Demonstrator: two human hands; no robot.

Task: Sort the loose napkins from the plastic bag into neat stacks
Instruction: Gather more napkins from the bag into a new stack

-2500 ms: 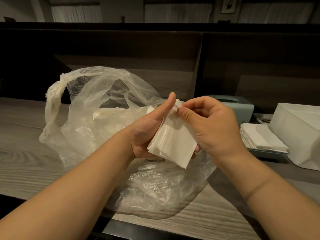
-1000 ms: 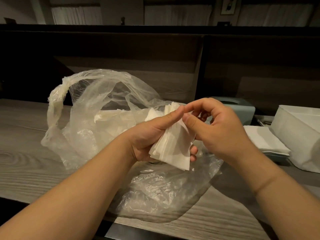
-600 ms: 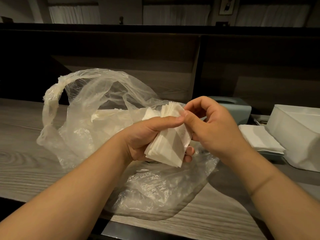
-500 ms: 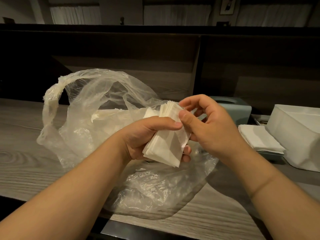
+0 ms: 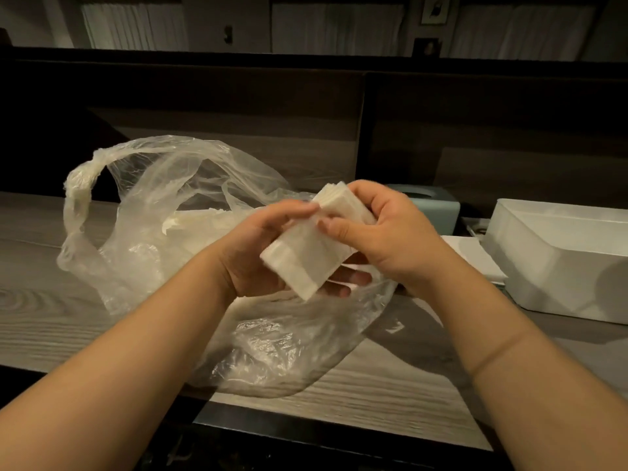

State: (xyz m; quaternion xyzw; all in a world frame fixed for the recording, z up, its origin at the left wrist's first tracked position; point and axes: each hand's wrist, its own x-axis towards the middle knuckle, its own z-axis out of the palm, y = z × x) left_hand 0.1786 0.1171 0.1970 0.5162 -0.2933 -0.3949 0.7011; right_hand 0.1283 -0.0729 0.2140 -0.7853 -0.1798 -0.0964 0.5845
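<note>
Head view: a thick, squared-off stack of white folded paper napkins (image 5: 307, 254) is held in mid-air above the counter, cradled from below by the left hand (image 5: 268, 253), whose fingers are curled under it with the thumb laid along the top edge. At three o'clock of the stack, the right hand (image 5: 384, 232) is wrapped over its far end, thumb pressed on the top face and fingers curled round the upper corner, so the bundle is pinched from both ends. Directly beneath and out to nine o'clock, the crumpled clear plastic bag (image 5: 163, 232) is spread on the grey wood-grain counter (image 5: 37, 300), and more loose napkins can be made out inside it. At three o'clock, a low pile of flat white napkins (image 5: 475, 256) is seen beside a white rectangular plastic bin (image 5: 557, 260), with a pale blue tissue box (image 5: 431, 205) behind the hands. Squaring of the edges appears to be under way. Trouble could come if the squeeze is eased unevenly: the thin sheets could be fanned out or slid off the low corner. A snag on the bag below could also be risked when the stack is lowered.
</note>
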